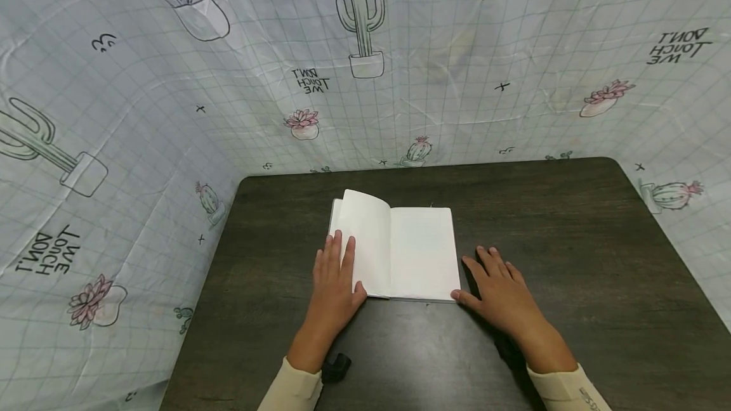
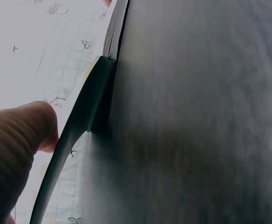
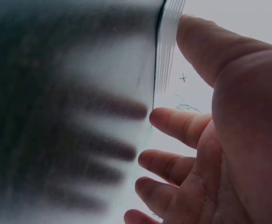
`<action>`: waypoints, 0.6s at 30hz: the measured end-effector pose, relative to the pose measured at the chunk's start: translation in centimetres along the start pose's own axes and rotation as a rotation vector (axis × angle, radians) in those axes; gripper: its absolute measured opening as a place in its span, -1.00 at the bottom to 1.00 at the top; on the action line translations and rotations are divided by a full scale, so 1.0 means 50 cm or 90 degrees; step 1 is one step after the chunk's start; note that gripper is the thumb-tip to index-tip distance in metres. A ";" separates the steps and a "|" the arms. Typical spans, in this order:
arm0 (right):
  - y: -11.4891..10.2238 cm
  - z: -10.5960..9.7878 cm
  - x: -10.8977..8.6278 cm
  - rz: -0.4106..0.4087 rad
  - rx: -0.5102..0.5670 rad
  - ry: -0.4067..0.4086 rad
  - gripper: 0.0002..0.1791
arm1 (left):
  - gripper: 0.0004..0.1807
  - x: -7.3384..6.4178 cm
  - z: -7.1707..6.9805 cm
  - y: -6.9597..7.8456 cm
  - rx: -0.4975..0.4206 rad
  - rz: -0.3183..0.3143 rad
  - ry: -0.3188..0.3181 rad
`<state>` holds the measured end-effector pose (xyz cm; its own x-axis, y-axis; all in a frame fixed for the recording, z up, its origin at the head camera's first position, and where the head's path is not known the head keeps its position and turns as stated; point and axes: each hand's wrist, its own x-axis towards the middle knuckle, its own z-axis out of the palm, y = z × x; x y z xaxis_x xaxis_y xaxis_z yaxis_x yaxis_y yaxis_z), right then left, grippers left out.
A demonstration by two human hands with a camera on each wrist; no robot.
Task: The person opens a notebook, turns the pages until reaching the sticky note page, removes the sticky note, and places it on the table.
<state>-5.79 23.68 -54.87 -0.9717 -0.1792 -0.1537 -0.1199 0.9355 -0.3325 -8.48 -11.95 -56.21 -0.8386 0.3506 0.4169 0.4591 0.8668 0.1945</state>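
A notebook point(image 1: 422, 252) with blank white pages lies spread on the dark table. Its left page bulges up from the spine in a curve. My left hand point(image 1: 334, 290) rests on the left side of the notebook, fingers straight and pointing away from me, thumb near the lower edge. In the left wrist view, the thumb point(image 2: 28, 126) shows beside the notebook's raised cover point(image 2: 82, 107). My right hand point(image 1: 505, 293) lies spread beside the notebook, its thumb touching the lower right corner. The right wrist view shows that thumb point(image 3: 211, 42) against the page edges point(image 3: 168, 46), other fingers on the tabletop.
The dark wooden table point(image 1: 571, 221) extends around the notebook to both sides. A pale grid-patterned cloth point(image 1: 434, 49) with cactus drawings hangs behind and beside it. A small black object point(image 1: 337, 368) sits by the left wrist.
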 end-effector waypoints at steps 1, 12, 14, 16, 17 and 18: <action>0.000 0.000 0.000 -0.001 0.001 0.001 -0.04 | 0.12 0.000 0.001 0.002 0.015 0.012 0.003; 0.004 -0.002 -0.004 -0.020 0.010 0.010 -0.06 | 0.01 0.009 -0.007 0.027 0.040 0.064 -0.043; 0.003 -0.003 -0.005 -0.021 0.010 0.012 -0.06 | -0.05 0.012 -0.009 0.035 0.024 0.067 -0.055; 0.002 -0.004 -0.006 -0.021 0.010 0.013 -0.07 | -0.11 0.016 -0.009 0.043 0.007 0.067 -0.070; 0.001 -0.005 -0.007 -0.021 0.010 0.013 -0.07 | -0.13 0.017 -0.009 0.048 -0.001 0.065 -0.077; 0.001 -0.006 -0.007 -0.020 0.010 0.013 -0.07 | -0.14 0.019 -0.008 0.051 -0.006 0.065 -0.083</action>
<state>-5.53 23.86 -54.56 -0.9716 -0.2019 -0.1234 -0.1474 0.9244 -0.3519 -7.97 -9.54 -54.95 -0.8177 0.4810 0.3161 0.5469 0.8206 0.1660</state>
